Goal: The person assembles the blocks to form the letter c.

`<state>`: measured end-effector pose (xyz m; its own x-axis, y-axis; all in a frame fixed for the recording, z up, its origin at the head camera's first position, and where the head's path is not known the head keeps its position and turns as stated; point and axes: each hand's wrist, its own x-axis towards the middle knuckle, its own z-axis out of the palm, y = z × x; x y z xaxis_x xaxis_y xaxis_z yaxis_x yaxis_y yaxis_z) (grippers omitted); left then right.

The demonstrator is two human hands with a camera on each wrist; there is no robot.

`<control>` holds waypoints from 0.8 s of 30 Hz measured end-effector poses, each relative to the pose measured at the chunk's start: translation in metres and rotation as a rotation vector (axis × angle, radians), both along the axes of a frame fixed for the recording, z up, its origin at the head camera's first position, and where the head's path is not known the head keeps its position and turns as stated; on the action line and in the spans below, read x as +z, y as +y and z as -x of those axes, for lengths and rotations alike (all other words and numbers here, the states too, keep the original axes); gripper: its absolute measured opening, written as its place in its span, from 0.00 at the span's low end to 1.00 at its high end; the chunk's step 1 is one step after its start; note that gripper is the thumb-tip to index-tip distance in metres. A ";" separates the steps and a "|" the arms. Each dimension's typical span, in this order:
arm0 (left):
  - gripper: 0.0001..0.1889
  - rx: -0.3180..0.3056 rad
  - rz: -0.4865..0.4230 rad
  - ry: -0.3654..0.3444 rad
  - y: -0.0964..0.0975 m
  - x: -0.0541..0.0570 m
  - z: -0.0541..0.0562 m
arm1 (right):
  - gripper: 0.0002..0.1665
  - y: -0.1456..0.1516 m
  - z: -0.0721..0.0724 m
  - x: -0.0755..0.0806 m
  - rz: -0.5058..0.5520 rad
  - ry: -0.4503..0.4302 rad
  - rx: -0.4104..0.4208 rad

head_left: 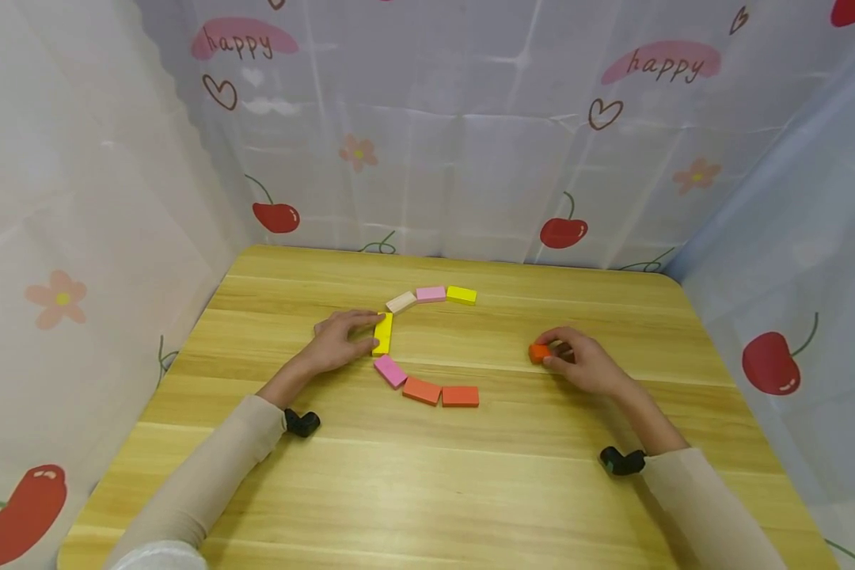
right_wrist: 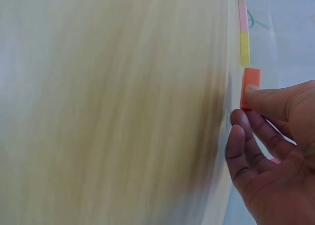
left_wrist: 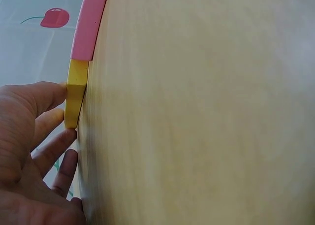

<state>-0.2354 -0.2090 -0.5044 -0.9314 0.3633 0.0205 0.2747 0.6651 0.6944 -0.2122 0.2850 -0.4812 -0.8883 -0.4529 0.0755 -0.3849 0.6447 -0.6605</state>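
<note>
In the head view several coloured blocks lie flat in a C-shaped curve. At its left side my left hand (head_left: pixel 338 342) holds a yellow block (head_left: pixel 382 334) between thumb and finger, on the tabletop. Below that block come a pink block (head_left: pixel 389 370) and two orange-red blocks, one slanted (head_left: pixel 422 390) and one straight (head_left: pixel 460 397). Above it are a cream block (head_left: pixel 401 302), another pink block (head_left: pixel 431 294) and a second yellow block (head_left: pixel 461 295). To the right, apart from the curve, my right hand (head_left: pixel 586 362) pinches an orange block (right_wrist: pixel 251 84), partly covered by the fingers.
The wooden table (head_left: pixel 427 491) carries everything. A printed curtain (head_left: pixel 463 158) with cherries and flowers stands along its back edge and both sides. Each wrist wears a black device, one on the left (head_left: pixel 302 423) and one on the right (head_left: pixel 621 461).
</note>
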 end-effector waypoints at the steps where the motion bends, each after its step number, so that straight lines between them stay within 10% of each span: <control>1: 0.29 0.000 0.000 -0.001 0.000 0.000 0.000 | 0.17 -0.003 -0.001 0.000 -0.007 -0.006 0.013; 24: 0.28 0.003 0.000 0.004 0.000 -0.001 -0.001 | 0.17 -0.041 -0.022 0.007 -0.003 -0.117 0.200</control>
<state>-0.2346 -0.2093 -0.5058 -0.9323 0.3610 0.0243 0.2760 0.6660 0.6931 -0.1901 0.2441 -0.4738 -0.7835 -0.6209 -0.0242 -0.4261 0.5653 -0.7063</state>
